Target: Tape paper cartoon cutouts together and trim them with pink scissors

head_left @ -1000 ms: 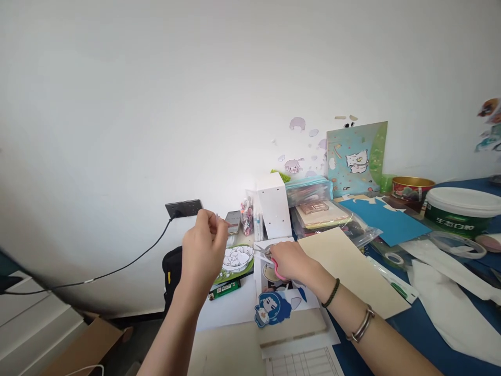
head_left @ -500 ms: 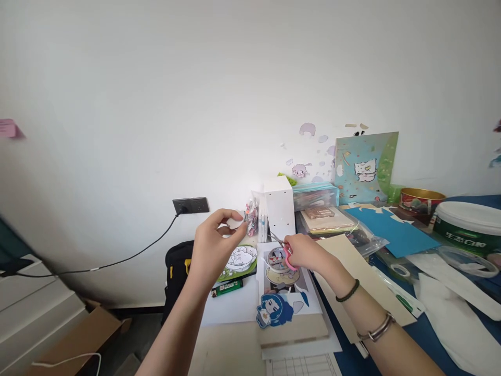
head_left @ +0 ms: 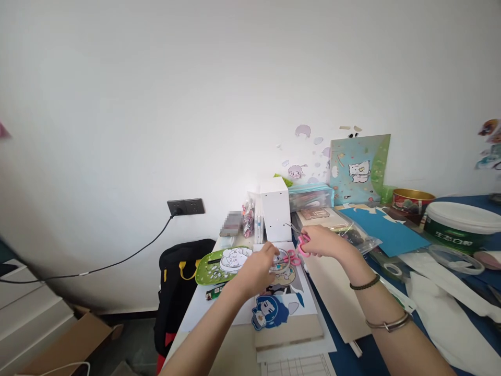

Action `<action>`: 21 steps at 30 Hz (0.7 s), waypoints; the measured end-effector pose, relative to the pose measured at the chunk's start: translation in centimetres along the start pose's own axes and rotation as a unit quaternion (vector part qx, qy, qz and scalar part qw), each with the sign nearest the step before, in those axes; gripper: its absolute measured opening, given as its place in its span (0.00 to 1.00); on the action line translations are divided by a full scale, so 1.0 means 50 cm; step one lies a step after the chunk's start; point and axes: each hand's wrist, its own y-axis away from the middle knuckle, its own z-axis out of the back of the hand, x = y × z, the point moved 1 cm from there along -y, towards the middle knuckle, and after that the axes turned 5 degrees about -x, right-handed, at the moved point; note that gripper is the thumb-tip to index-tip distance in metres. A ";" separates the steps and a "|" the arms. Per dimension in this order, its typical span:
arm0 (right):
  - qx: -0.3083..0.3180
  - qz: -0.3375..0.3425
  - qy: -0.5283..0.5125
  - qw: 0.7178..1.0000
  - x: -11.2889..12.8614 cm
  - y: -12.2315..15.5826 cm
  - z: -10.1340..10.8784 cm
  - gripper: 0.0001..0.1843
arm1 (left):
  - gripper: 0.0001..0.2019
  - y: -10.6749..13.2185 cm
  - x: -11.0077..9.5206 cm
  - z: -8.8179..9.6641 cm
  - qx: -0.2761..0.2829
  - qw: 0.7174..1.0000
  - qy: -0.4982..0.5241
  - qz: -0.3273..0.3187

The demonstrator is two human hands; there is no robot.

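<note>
My right hand (head_left: pixel 323 242) is closed on pink-handled scissors (head_left: pixel 303 245), whose blades point up and to the left. My left hand (head_left: pixel 258 269) reaches over the papers, with curled fingers at the left side of a clear ring that looks like a tape roll (head_left: pixel 280 267). More pink scissor loops (head_left: pixel 291 258) show beside the ring. Beneath lie a printed sheet (head_left: pixel 309 305) and a blue-haired character cutout (head_left: pixel 270 312). No white piece shows in my left hand; its fingertips are partly hidden.
A green tray (head_left: pixel 207 269) with a line-drawn cutout (head_left: pixel 235 259) lies left of my hands. A white box (head_left: pixel 276 214) stands behind. Cardboard (head_left: pixel 336 297), blue paper (head_left: pixel 383 230) and a lidded tub (head_left: pixel 462 227) are to the right. A black bag (head_left: pixel 176 287) is beyond the left edge.
My left hand has come down and right from holding up a small white piece to the ring on the papers. My right hand has moved right and slightly up with the scissors.
</note>
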 end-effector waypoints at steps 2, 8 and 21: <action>0.002 0.010 -0.006 1.000 0.006 0.001 -0.003 0.05 | 0.22 -0.003 0.001 -0.032 0.018 0.999 -0.027 -0.004; 0.042 0.016 -0.013 0.999 0.021 0.002 -0.009 0.08 | 0.21 -0.005 0.004 -0.024 -0.015 0.999 -0.030 -0.010; 0.045 0.038 0.105 0.993 0.100 -0.022 -0.123 0.16 | 0.13 0.020 -0.014 0.125 -0.190 0.981 0.005 0.037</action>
